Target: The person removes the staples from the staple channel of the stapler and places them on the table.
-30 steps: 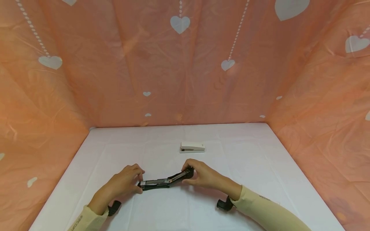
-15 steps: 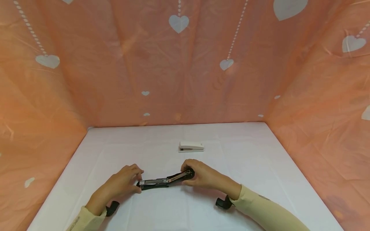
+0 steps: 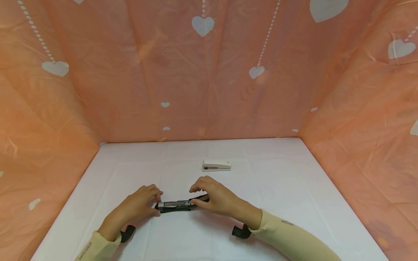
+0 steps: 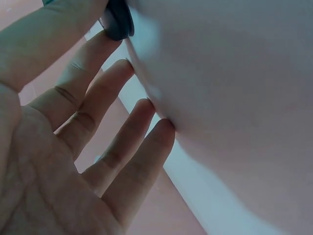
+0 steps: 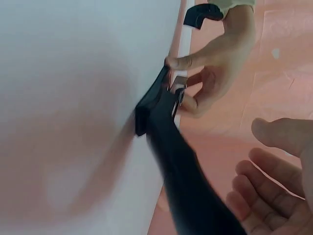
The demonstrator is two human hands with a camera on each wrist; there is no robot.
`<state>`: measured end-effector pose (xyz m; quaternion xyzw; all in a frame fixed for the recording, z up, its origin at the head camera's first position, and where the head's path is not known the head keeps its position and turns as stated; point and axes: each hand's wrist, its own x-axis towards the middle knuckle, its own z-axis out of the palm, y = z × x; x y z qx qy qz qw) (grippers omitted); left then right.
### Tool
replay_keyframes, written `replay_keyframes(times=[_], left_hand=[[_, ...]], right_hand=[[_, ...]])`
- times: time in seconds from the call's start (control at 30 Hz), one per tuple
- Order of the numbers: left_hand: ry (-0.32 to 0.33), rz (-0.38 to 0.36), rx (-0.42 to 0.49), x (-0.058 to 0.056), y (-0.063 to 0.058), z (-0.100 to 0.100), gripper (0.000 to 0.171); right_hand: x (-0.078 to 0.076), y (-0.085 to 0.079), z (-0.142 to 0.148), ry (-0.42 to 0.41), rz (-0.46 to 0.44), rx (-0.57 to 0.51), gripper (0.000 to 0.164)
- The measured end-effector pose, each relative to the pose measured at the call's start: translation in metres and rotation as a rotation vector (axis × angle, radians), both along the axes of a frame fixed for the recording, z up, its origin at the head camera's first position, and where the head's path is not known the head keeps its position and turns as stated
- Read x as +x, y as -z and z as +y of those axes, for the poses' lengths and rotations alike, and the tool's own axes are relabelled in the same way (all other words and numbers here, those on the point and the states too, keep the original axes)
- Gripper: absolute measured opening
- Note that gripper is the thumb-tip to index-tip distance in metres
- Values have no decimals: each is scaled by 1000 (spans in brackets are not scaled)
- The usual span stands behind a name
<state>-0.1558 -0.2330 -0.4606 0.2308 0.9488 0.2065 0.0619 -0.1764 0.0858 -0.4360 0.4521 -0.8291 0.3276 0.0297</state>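
Observation:
A black stapler (image 3: 175, 206) lies folded open near the front of the table, its metal staple channel showing upward. Its left end is pinched between the thumb and index finger of my left hand (image 3: 135, 207); in the left wrist view that black end (image 4: 117, 22) sits at the fingertips, while the other fingers reach down to the table. My right hand (image 3: 223, 197) hovers over the stapler's right part, partly covering it. Seen from the right wrist, the right hand (image 5: 274, 191) has parted fingers and thumb, apart from the stapler's raised black arm (image 5: 183, 166).
A white stapler (image 3: 216, 165) stands farther back on the white-covered table (image 3: 271, 174). Orange curtains (image 3: 209, 83) with pale hearts enclose the back and sides. Black wrist devices (image 3: 241, 231) hang beneath both sleeves.
My right hand has let go of the stapler's right end and moved left toward its middle, fingers spreading. The left hand keeps its pinch in place.

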Motion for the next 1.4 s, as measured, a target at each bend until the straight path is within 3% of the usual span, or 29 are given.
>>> replay_keyframes(times=[0.3,0.77,1.1,1.4], left_hand=[[-24,-4,-16,-4,-2,1,35],[-51,-6,58,-2,4,-6,38],[-67,-30,78,-2,8,-7,36],[-66,-16,55,-3,9,-7,37]], right_hand=[[-2,7,-32,-57,-50,100,21],[-9,21,-71,-60,-65,193,15],[-14,32,-80,-66,-80,225,14],[-14,33,-84,-57,-36,249,14]])
